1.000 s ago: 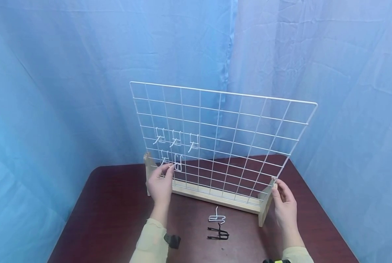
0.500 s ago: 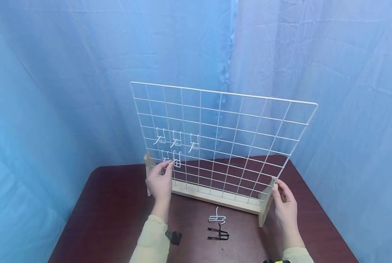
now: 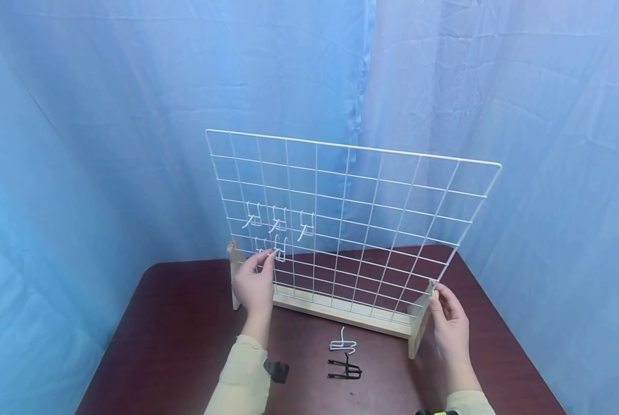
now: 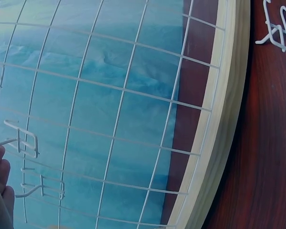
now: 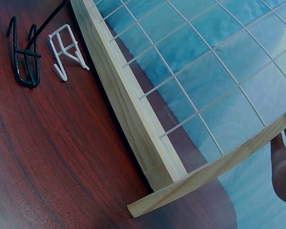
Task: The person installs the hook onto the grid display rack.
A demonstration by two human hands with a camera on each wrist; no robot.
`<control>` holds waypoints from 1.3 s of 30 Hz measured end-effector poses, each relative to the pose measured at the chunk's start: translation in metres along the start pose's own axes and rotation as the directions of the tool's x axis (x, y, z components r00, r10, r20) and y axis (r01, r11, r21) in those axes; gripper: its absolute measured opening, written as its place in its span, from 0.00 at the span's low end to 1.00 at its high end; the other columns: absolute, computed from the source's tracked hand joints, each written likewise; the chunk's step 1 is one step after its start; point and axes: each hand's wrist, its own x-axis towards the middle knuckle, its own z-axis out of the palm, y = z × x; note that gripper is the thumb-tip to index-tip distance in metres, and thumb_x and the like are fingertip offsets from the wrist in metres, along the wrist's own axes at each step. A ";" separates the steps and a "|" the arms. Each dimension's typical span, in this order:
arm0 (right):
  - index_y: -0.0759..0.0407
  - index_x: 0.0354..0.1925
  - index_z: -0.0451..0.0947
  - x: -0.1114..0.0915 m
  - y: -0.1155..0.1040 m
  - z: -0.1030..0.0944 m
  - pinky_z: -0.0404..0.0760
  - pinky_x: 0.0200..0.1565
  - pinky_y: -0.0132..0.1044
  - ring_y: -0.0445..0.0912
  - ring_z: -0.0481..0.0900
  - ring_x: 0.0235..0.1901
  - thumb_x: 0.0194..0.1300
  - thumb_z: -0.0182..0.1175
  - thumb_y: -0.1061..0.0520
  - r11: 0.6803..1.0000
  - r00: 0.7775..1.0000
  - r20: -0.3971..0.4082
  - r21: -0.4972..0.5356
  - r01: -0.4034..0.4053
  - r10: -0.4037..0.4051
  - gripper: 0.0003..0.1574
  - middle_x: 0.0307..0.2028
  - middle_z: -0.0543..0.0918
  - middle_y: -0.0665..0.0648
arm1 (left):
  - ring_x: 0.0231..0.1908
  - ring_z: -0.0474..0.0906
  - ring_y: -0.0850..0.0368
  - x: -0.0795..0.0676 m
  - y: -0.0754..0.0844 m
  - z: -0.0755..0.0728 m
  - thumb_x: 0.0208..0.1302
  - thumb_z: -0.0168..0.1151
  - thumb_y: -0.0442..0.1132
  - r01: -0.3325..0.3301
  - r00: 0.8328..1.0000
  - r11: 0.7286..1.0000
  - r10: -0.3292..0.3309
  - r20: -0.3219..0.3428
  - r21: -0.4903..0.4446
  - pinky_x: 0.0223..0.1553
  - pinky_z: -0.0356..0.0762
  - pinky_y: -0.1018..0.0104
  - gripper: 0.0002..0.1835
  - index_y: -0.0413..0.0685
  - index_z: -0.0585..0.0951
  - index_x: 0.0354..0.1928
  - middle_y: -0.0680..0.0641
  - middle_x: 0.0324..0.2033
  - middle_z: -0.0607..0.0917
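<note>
A white wire grid panel [image 3: 351, 190] stands upright in a wooden base [image 3: 335, 312]. My left hand [image 3: 255, 282] pinches the prong of a white wire hook [image 3: 281, 252], held at the lower left of the grid. In the left wrist view that hook [image 4: 27, 141] is at the fingertips, beside another white hook [image 4: 52, 186] on the grid. That second hook is partly hidden behind my fingers in the head view. Several more white hooks [image 3: 278, 221] hang in a row above. At the right end, my right hand [image 3: 450, 317] grips the wooden side post [image 3: 419, 331] by the grid's edge.
In front of the base, a white hook [image 3: 343, 344] and a black hook [image 3: 344, 369] lie on the dark red-brown table [image 3: 185, 334]. Blue curtains [image 3: 133, 115] surround the table's back and sides.
My left hand has raised the white hook slightly, bringing it up against the grid wires beside the lower hook. My right hand stays on the side post.
</note>
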 end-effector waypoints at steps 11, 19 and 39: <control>0.60 0.60 0.69 -0.001 -0.002 0.000 0.68 0.51 0.20 0.37 0.68 0.56 0.68 0.51 0.58 1.000 1.000 0.001 -0.022 -0.006 0.006 0.23 0.60 0.71 0.58 | 0.31 0.83 0.58 -0.009 0.002 0.004 0.48 0.72 0.40 -0.014 0.999 0.992 0.018 -0.033 0.128 0.30 0.76 0.61 0.05 0.53 0.88 0.30 0.54 0.28 0.86; 0.61 0.60 0.68 -0.001 -0.001 -0.001 0.68 0.51 0.20 0.37 0.68 0.56 0.68 0.52 0.59 1.000 1.000 0.004 -0.011 0.001 -0.001 0.23 0.60 0.71 0.58 | 0.34 0.83 0.57 -0.015 0.000 0.006 0.49 0.71 0.43 0.042 0.999 0.989 -0.040 -0.017 0.143 0.34 0.77 0.60 0.06 0.53 0.88 0.31 0.54 0.28 0.86; 0.64 0.60 0.68 -0.005 -0.017 0.002 0.69 0.51 0.20 0.37 0.69 0.55 0.67 0.51 0.62 0.999 1.000 0.024 0.034 -0.011 0.010 0.23 0.59 0.72 0.55 | 0.35 0.82 0.54 -0.024 -0.016 0.008 0.48 0.72 0.41 0.114 0.993 0.984 -0.117 0.013 0.135 0.34 0.76 0.57 0.08 0.52 0.88 0.33 0.52 0.29 0.87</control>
